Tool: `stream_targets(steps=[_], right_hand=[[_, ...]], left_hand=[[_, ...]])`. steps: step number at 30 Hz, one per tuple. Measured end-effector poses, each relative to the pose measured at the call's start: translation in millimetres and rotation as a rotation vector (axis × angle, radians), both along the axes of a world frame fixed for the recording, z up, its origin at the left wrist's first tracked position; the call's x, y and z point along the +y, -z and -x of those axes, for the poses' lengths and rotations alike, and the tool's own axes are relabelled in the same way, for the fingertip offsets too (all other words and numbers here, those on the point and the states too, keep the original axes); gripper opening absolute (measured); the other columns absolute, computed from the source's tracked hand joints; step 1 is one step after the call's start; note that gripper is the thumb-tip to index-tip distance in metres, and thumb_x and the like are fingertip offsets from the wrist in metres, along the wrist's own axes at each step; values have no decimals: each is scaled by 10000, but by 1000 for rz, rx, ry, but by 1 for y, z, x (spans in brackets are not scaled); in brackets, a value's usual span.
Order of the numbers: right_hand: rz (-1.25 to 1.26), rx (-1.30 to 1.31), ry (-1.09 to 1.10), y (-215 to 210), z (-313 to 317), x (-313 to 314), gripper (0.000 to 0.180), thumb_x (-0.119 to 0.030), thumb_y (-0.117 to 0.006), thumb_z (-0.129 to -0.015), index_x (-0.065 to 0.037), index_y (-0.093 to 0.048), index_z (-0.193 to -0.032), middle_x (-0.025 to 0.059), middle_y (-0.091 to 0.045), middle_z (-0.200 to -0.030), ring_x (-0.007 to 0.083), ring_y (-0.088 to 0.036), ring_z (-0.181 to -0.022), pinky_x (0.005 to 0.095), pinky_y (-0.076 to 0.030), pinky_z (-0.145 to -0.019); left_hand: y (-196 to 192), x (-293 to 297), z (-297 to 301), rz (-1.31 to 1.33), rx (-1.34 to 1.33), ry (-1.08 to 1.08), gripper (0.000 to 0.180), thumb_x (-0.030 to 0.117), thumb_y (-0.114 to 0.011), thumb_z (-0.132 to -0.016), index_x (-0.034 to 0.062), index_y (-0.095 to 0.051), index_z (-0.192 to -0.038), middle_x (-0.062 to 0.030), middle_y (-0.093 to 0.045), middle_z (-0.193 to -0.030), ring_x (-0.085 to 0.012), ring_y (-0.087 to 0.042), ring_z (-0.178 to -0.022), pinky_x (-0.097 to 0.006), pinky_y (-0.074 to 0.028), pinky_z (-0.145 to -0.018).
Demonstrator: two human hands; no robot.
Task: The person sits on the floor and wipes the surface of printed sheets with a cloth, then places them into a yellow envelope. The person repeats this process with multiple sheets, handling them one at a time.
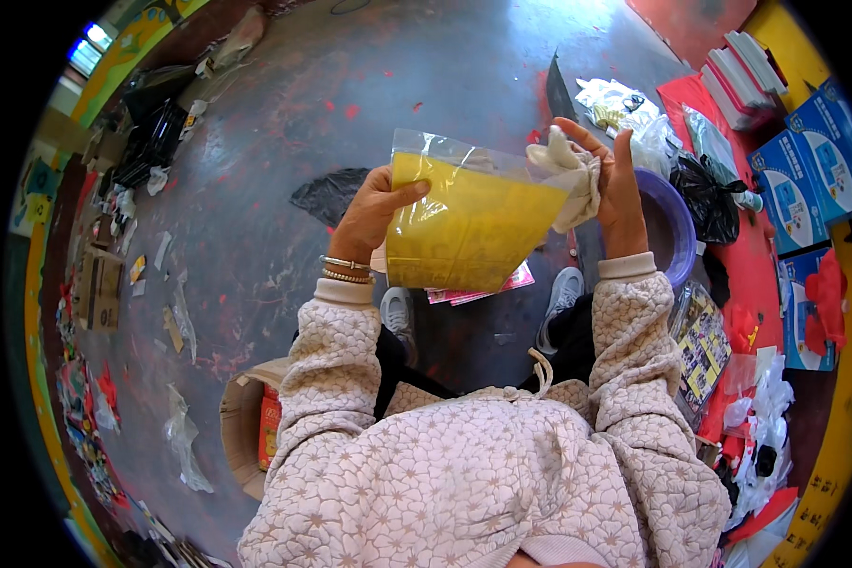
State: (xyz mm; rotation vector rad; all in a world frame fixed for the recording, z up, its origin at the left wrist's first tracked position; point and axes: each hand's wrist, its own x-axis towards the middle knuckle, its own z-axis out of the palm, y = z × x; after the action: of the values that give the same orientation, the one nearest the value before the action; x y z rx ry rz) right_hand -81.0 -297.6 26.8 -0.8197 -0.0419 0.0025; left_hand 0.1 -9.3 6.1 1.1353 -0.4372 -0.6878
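My left hand [377, 213] grips the left edge of a yellow book or folder [473, 222] in a clear plastic cover, thumb on top. The yellow piece is held tilted in front of me, and its clear margin extends past the top edge. In my right hand [623, 194] is a bunched white cloth [582, 180], held against the right edge of the cover. The fingers and thumb of that hand point upward around the cloth. Beneath the yellow piece, pink printed booklets [516, 280] show partly between my shoes.
A purple basin [683, 227] stands by my right hand, beside a black plastic bag [708, 197]. Blue boxes [793, 213] line the right wall. An open cardboard box [239, 431] is at my left. Plastic scraps [182, 437] and a black sheet [327, 194] lie on the floor.
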Motion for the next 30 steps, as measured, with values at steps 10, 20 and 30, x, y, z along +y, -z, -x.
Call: stream_targets(steps=[10, 20, 30], right_hand=[[585, 27, 5, -9, 13, 27, 254, -123, -643, -721, 20, -595, -925, 26, -577, -824, 88, -552, -764, 203, -439, -674], [227, -80, -35, -26, 17, 86, 144, -89, -599, -740, 11, -594, -845, 36, -580, -756, 86, -555, -712, 191, -442, -656], [851, -357, 435, -14, 15, 92, 116, -92, -606, -713, -1, -585, -782, 103, -605, -718, 139, -589, -633, 234, -458, -594]], left_hand=[[-5, -29, 2, -20, -148, -266, 186, 99, -568, -830, -2, -587, -986, -45, -626, -860, -86, -588, -726, -218, -474, -635], [44, -56, -11, 245, 69, -266, 194, 77, -519, -856, 6, -543, -1035, -58, -605, -886, -108, -578, -764, -226, -483, -685], [-4, -59, 35, 99, -235, -146, 693, 414, -473, -853, 11, -209, -1351, -147, -471, -1158, -217, -494, -1033, -316, -406, -892]])
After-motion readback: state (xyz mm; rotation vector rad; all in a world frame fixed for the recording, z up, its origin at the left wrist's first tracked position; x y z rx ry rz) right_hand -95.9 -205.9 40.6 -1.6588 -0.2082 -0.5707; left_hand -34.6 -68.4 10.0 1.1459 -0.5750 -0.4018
